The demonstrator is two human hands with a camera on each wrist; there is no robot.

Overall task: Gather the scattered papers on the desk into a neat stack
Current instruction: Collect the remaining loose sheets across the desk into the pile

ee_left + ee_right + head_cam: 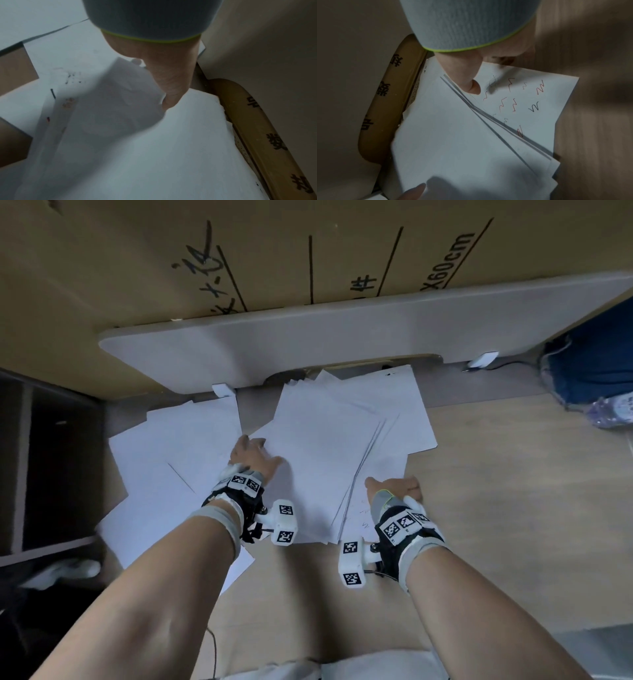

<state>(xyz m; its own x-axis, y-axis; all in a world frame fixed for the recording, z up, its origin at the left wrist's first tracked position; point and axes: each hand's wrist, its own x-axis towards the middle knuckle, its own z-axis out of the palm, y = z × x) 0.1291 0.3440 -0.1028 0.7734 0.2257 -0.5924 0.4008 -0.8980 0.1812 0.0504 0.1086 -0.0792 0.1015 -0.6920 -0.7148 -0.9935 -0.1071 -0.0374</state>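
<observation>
**Two hands at the edges of a loose pile of white sheets**

Nearest the head camera, two bare forearms reach forward, each wrist strapped with a camera mount bearing black-and-white square markers. The left hand [251,458] grips the left edge of the central pile of papers [329,453], thumb on top; the fingers beneath are hidden. The right hand [394,487] pinches the pile's lower right corner, thumb on top, fingers curled at the edge. The sheets overlap at differing angles on the wooden desk [496,508]. The lowest sheet at the right [530,97] carries red and black squiggles. Further sheets [164,460] lie spread at the left, partly over the desk's edge. A pale panel [308,337] stands behind the pile. Behind it, a cardboard box [137,268] shows the print "X60cm" and handwritten characters too oblique to read. A blue bag [596,364] lies far right.
</observation>
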